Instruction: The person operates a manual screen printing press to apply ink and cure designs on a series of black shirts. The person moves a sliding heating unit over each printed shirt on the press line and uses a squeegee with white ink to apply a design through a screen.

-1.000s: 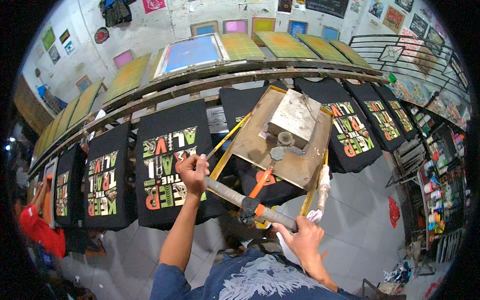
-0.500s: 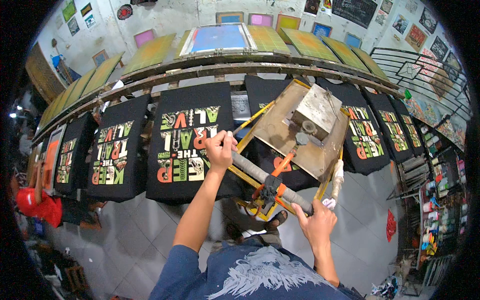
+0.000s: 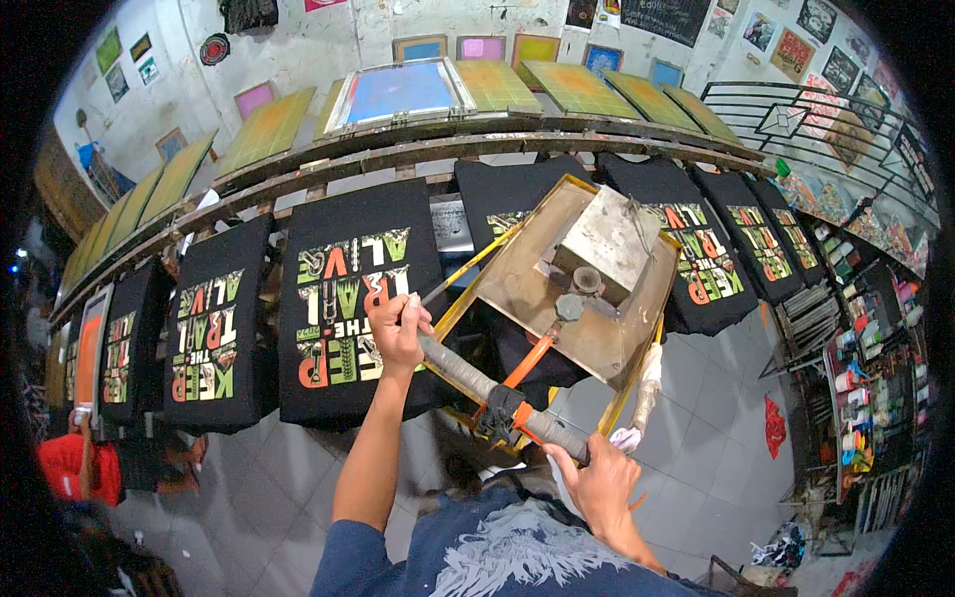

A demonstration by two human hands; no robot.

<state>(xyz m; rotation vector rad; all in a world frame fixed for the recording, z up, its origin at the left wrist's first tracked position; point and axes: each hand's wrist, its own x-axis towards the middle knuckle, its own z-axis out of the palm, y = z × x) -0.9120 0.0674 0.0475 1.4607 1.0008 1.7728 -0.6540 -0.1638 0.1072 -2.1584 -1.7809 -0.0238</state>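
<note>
A metal-hooded heating unit point(image 3: 604, 246) on a yellow frame point(image 3: 665, 333) stands in front of me, tilted across the view. Along its near side runs a grey wrapped bar point(image 3: 460, 368) with orange and black parts fixed at its middle. My left hand point(image 3: 396, 336) is closed around the bar's left end, beside a thin yellow rod point(image 3: 473, 264). At the other end, my right hand point(image 3: 603, 483) wraps the bar with its thumb laid along it. Under the hood lies a black printed T-shirt point(image 3: 502, 189), mostly hidden. Another black printed T-shirt point(image 3: 358, 209) lies flat just left.
More printed shirts point(image 3: 219, 328) line the long bench on both sides. Behind them run a rail point(image 3: 438, 149) and a blue screen frame point(image 3: 403, 95). At far left a person in a red shirt point(image 3: 75, 468) handles an orange screen point(image 3: 88, 338). Crowded shelves point(image 3: 860, 398) stand right.
My view has turned a little to the right. Both hands, the bar and the heating unit sit slightly closer to me, with both grips kept. The person at left has raised a hand to the orange screen.
</note>
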